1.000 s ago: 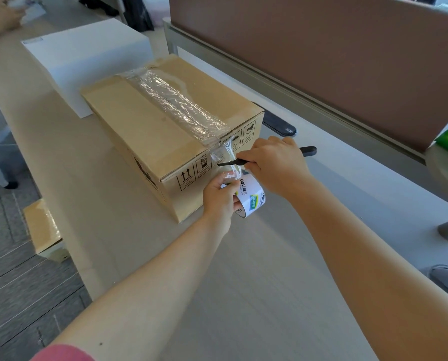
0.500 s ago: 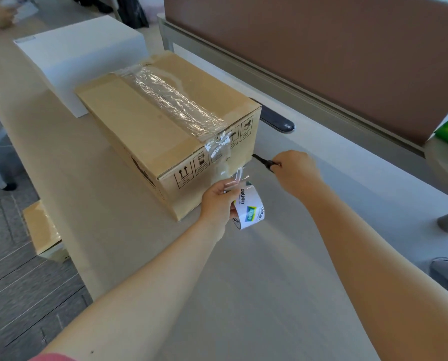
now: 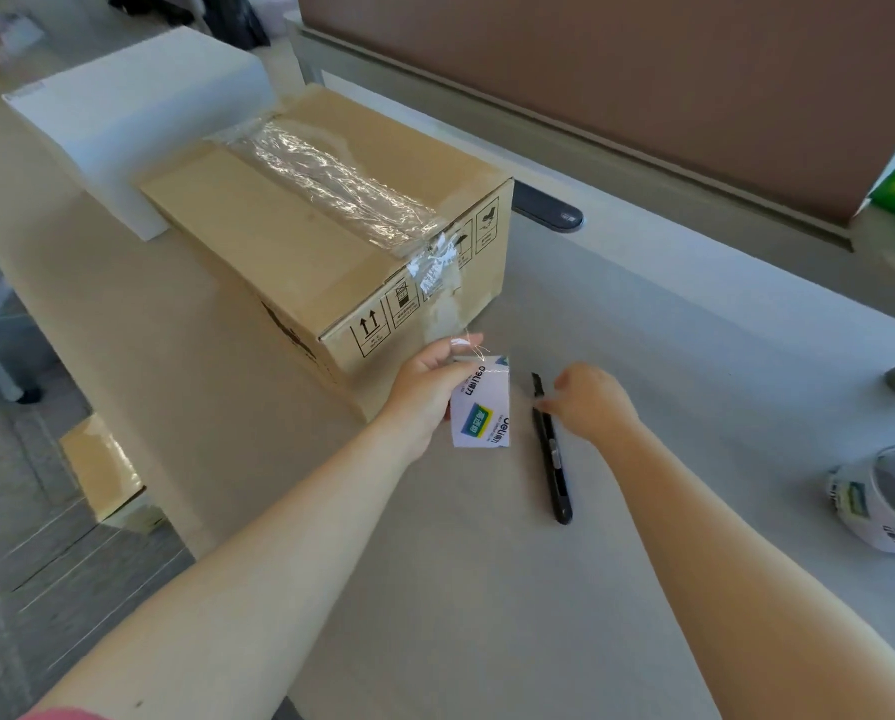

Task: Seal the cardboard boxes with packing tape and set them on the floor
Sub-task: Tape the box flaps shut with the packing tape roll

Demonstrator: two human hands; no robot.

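Now the cardboard box point(image 3: 299, 236) carries wrinkled clear tape (left hand point(image 3: 424, 387) grips the roll point(image 3: 481, 407), right hand point(image 3: 590, 402) loose).

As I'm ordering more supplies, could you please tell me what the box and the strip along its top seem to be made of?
The cardboard box looks like matte brown corrugated cardboard: dull tan faces with printed handling symbols. The strip of packing tape along its top looks like clear glossy plastic film: wrinkled, glinting, with the cardboard showing through.
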